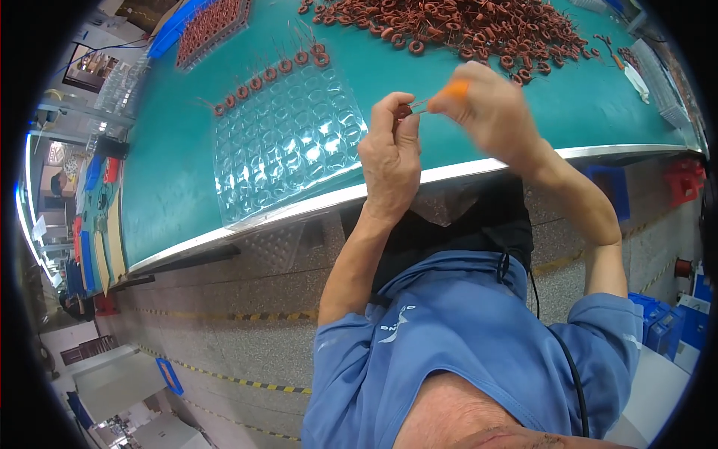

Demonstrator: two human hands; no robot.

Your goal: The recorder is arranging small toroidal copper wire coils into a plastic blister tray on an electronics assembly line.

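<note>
My left hand [391, 161] pinches a small ring coil [404, 111] wound in reddish-brown wire, just above the table's front edge. My right hand [490, 112], smeared by motion, is closed beside it. Something orange [454, 91] shows at its fingertips; whether it is a handle or a finger cover I cannot tell. Thin straight lines, like wire leads or prongs, span the gap between coil and orange piece. Left of my hands lies a clear plastic blister tray [280, 142] with round pockets. Several ring coils [285, 66] stand along its far row, their leads pointing up.
A large heap of ring coils [449, 26] covers the far side of the green table [168, 172]. At far left is a filled coil tray [213, 30] near a blue bin [176, 26]. Stacked clear trays [658, 82] and an orange-and-white tool [634, 78] lie at the right.
</note>
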